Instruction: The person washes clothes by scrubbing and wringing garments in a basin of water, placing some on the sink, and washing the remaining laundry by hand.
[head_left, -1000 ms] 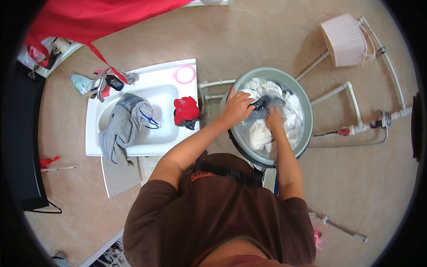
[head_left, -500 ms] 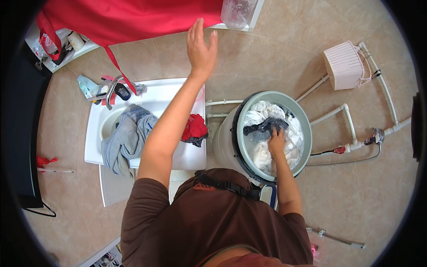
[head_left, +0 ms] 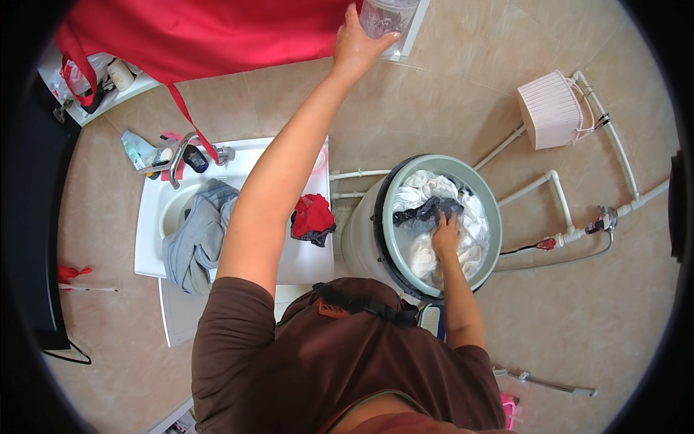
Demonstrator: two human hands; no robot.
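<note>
My left arm stretches far forward, and my left hand [head_left: 358, 48] is at a clear plastic container [head_left: 387, 17] on a white ledge. Its thumb and fingers are spread apart at the container's near left side; no firm grip shows. My right hand [head_left: 445, 237] reaches into a round grey-rimmed washing tub [head_left: 493, 217], fingers apart against a dark wet cloth [head_left: 428, 210]. White wet laundry [head_left: 473, 215] lies around that cloth in the water. The fingertips of my right hand are partly hidden by the cloth and water.
Left of the tub stands a white sink [head_left: 150, 249] with a grey garment [head_left: 199, 235] draped over its edge. Red cloth [head_left: 314, 215] lies on its right side. Large red fabric [head_left: 210, 36] hangs ahead. Wall pipes [head_left: 555, 189] and a pink basket [head_left: 551, 112] are on the right.
My left hand has moved forward and right to the clear container, its thumb now spread beside it. My right hand stays at the dark cloth in the tub.
</note>
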